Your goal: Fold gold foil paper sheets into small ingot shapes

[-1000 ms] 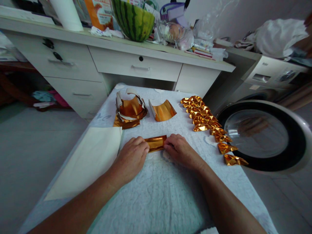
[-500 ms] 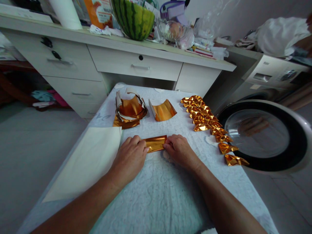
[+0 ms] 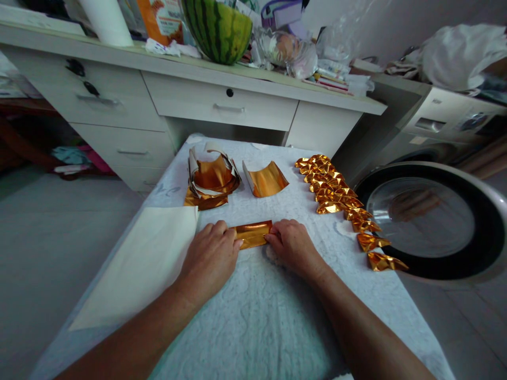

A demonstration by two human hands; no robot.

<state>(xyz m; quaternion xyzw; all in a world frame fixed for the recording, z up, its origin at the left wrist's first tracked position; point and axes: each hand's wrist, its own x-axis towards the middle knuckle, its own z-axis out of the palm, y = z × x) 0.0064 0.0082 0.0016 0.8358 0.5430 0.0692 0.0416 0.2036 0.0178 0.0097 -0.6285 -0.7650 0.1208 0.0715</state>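
A folded strip of gold foil paper lies across the middle of the cloth-covered table. My left hand is closed on its left end, and my right hand pinches the right end. Beyond them sits a single curled gold foil sheet. To its left is a stack of curled gold foil sheets with pale backs. Folded gold foil pieces run in overlapping rows down the table's right side.
Pale paper lies along the table's left side. Behind stands a white desk bearing a cut watermelon and plastic bags. An open washing machine door is close to the table's right edge.
Both hands keep hold of the foil strip in nearly the same place. The whole view has shifted very slightly.
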